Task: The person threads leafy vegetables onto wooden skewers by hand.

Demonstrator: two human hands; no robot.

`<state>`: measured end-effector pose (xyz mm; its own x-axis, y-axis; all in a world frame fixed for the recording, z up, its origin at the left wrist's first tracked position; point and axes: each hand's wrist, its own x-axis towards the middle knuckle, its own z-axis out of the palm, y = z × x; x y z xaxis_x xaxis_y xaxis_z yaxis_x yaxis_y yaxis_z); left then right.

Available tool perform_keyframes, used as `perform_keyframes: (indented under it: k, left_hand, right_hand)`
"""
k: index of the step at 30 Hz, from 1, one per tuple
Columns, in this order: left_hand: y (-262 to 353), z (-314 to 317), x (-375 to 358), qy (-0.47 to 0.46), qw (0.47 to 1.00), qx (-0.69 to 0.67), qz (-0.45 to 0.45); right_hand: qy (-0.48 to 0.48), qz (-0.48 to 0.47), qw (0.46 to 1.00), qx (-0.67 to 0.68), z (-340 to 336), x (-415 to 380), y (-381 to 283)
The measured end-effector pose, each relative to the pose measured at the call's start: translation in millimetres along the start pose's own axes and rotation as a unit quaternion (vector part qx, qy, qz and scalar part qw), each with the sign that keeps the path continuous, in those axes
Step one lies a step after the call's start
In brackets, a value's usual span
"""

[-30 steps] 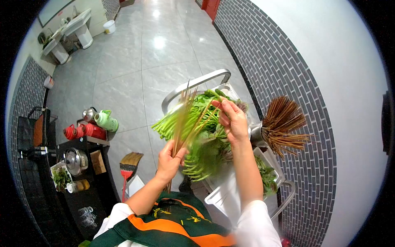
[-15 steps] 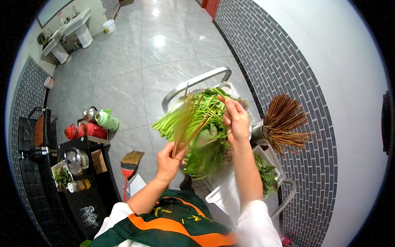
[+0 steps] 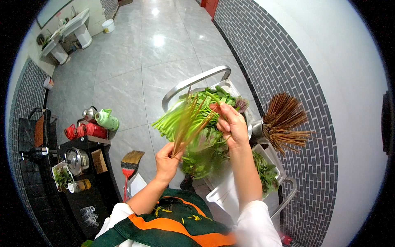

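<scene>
My left hand is closed around the lower ends of several thin brown skewers, whose tips fan upward over the greens. Some of the skewers are blurred. Between the thumb and fingers of my right hand is a short green vegetable stem, close to the upper part of the skewers. Beneath both hands lies a heap of long light-green stems and leafy greens, piled on a cart with a curved metal handle.
A metal container packed with brown skewers stands right of the greens, near the brick wall. More leaves lie in a white bin. To the left, a black table holds thermoses and a pot. A broom is beside it.
My right hand has shifted slightly down and to the left with the green stem, nearer the skewers. My left hand has hardly moved.
</scene>
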<state>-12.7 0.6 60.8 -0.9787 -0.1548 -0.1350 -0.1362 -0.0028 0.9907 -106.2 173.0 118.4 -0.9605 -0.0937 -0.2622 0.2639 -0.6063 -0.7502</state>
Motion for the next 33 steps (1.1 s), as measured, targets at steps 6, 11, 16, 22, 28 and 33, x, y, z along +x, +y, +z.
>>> perform_keyframes:
  k: [6,11,16,22,28,33]
  left_hand:
    - [-4.3,-4.2,-2.6,-0.002,1.0,0.018,-0.005]
    - [-30.4,-12.5,-13.8,0.008,0.999,0.028,-0.019]
    - [-38.0,-16.7,-26.5,0.009,0.996,0.057,-0.072]
    - [-42.8,-22.2,-17.6,-0.012,0.996,0.053,-0.077]
    - [-45.0,-23.2,-9.6,-0.016,0.993,-0.03,-0.116]
    - [-18.8,-14.2,-5.4,-0.032,0.985,-0.054,-0.162]
  right_hand:
    - [-0.006,0.004,0.999,-0.045,-4.0,-1.5,4.8]
    - [0.039,0.013,0.996,-0.079,-7.6,-12.2,35.7]
    - [0.103,0.064,0.978,-0.171,-17.9,-32.5,75.2]
    - [0.152,-0.149,0.891,-0.4,-77.7,21.9,74.9]
    - [0.196,-0.189,0.663,-0.698,-161.6,97.6,82.3]
    - [0.131,-0.228,0.635,-0.726,-178.0,95.8,76.6]
